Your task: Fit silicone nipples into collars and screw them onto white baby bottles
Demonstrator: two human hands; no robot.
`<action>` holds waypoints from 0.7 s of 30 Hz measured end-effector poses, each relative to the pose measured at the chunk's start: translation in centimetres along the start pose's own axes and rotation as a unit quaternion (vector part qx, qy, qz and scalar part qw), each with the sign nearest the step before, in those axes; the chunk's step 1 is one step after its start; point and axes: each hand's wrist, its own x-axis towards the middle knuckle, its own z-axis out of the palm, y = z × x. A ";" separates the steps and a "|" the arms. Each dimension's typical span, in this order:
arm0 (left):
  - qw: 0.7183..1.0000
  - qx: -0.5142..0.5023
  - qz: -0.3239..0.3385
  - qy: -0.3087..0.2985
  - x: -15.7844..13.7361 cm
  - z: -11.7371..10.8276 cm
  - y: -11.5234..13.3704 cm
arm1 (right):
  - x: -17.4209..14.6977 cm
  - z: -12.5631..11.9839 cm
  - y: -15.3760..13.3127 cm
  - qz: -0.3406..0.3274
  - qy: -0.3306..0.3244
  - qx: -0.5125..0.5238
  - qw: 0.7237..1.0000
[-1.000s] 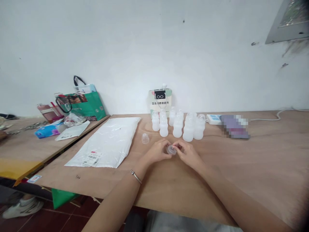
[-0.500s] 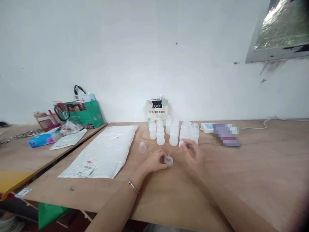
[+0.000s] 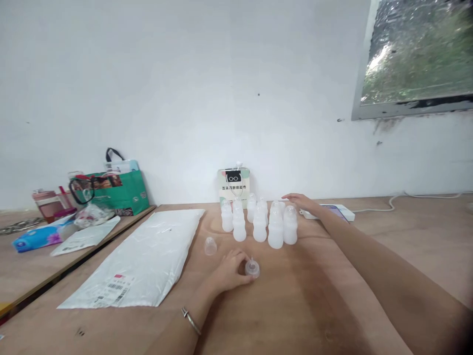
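Note:
My left hand (image 3: 233, 270) has its thumb and fingers closed around a translucent bottle collar with a teat (image 3: 252, 268), low on the wooden table. Left of it, a clear domed bottle cap (image 3: 210, 246) stands by itself. Several white baby bottles (image 3: 275, 232) with clear domed caps are grouped farther back. Behind the right end of that group, my right hand (image 3: 301, 201) reaches out with stretched fingers, its fingertips by the rear bottles. Whether the fingertips touch a bottle cannot be made out.
A white plastic mailer (image 3: 148, 256) lies to the left. A printed paper box (image 3: 233, 185) leans by the wall. Under my right forearm are a phone (image 3: 337, 213) and a white box (image 3: 347, 213). A green bag (image 3: 125, 192) and a tissue pack (image 3: 39, 238) stand on the left table.
My right hand has moved from in front of the bottles to behind their right end. The left hand keeps its hold on the collar. The view has tilted up and shifted right.

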 end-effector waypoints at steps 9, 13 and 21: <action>1.000 0.007 -0.009 -0.011 -0.3 -0.3 0.8 | 0.7 2.2 4.8 0.006 -0.036 -0.016 0.999; 1.000 0.011 -0.006 -0.012 -0.3 -0.4 0.9 | -0.4 1.6 5.5 0.016 0.129 -0.007 0.991; 1.000 0.005 0.002 -0.006 -0.2 -0.2 0.6 | -5.1 -1.2 -0.5 -0.098 0.501 0.063 0.858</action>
